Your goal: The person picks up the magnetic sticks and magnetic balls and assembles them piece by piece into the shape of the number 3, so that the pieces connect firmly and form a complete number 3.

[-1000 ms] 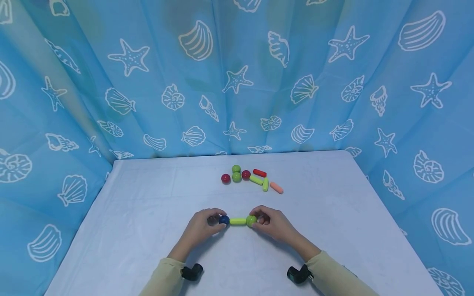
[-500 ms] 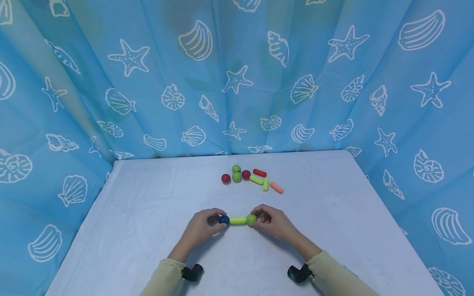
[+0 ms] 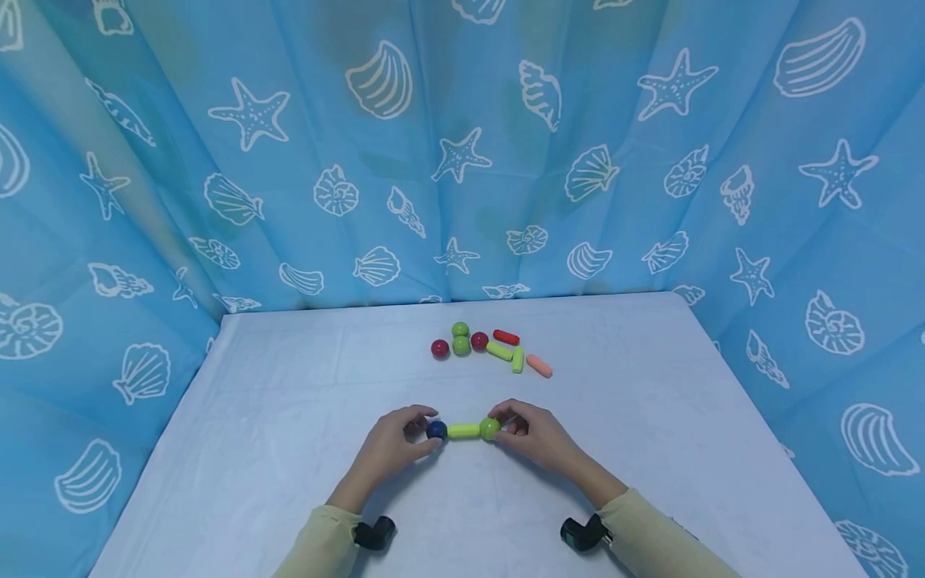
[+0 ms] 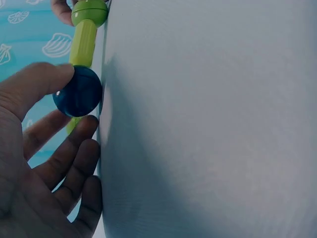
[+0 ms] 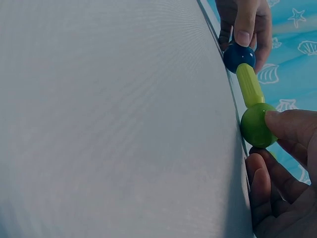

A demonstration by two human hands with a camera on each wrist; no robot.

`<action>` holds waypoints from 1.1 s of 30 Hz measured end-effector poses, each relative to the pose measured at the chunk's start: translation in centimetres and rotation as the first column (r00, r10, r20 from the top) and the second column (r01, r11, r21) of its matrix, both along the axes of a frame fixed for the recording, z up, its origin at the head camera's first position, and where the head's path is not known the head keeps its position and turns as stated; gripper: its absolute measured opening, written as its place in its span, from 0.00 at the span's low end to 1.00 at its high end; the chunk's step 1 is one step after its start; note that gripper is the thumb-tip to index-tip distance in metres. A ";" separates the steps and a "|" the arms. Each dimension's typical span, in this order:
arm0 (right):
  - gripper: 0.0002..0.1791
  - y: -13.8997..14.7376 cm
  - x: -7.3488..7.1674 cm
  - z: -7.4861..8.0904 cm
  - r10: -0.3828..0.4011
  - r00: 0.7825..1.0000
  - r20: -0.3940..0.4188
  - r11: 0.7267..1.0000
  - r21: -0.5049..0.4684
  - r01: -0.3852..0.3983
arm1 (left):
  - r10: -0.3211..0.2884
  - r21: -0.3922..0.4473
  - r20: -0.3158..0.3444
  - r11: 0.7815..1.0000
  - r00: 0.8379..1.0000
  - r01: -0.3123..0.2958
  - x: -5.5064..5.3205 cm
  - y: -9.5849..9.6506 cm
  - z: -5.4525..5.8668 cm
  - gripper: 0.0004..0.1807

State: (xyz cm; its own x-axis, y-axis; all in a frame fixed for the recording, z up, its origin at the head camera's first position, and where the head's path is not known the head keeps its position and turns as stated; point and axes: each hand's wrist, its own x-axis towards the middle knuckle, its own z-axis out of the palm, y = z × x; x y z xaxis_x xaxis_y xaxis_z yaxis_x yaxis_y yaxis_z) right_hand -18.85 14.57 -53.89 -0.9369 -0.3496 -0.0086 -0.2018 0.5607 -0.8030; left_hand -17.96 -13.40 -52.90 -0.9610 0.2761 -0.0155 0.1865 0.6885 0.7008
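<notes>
The left hand (image 3: 393, 437) is loosely curved about the blue ball (image 3: 437, 430): its thumb touches the near side, while the forefinger now looks lifted slightly off the far side, where half a second ago it sat against the ball. Whether any grip remains, I cannot tell. The right hand (image 3: 535, 433) pinches the green ball (image 3: 489, 429) between thumb and forefinger, its other fingers curled in.

Little else differs. The yellow-green rod (image 3: 463, 431) runs straight between the two balls, touching both, and has kept its line as the left forefinger eases; I judge the three parts hold together. They sit midway between the left and right edges of the surface (image 3: 289, 385), well in from its far edge, near which loose balls (image 3: 461, 346) and loose rods (image 3: 499, 351) lie.
</notes>
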 end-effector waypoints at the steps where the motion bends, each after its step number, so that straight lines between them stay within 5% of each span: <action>1: 0.16 0.0 0.0 0.0 0.001 1.000 -0.001 1.000 -0.004 -0.001 | 0.000 -0.001 -0.003 1.000 1.000 0.000 0.0 0.0 0.1 0.24; 8: 0.15 0.1 -0.1 -0.1 0.007 1.000 -0.003 1.000 -0.004 -0.007 | -0.016 -0.023 -0.078 1.000 0.997 0.014 0.1 1.3 0.4 0.30; 22: 0.16 0.5 0.1 -0.2 0.029 0.999 -0.015 0.999 -0.034 -0.030 | -0.122 -0.175 -0.213 0.981 0.969 0.086 -0.6 6.2 0.3 0.23; 33: 0.15 0.5 0.0 -0.3 0.031 0.999 -0.036 0.997 -0.063 -0.033 | -0.073 -0.158 -0.207 0.987 0.976 0.040 -0.4 7.3 0.2 0.17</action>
State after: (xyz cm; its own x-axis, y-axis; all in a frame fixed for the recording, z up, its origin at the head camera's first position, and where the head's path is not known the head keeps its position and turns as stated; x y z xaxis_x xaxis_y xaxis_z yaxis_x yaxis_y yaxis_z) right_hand -18.84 15.08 -54.22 -0.9245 -0.3782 0.0472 -0.2474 0.5013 -0.8291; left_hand -18.35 -6.09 -52.65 -0.9298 0.3401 0.1405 0.3608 0.7679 0.5293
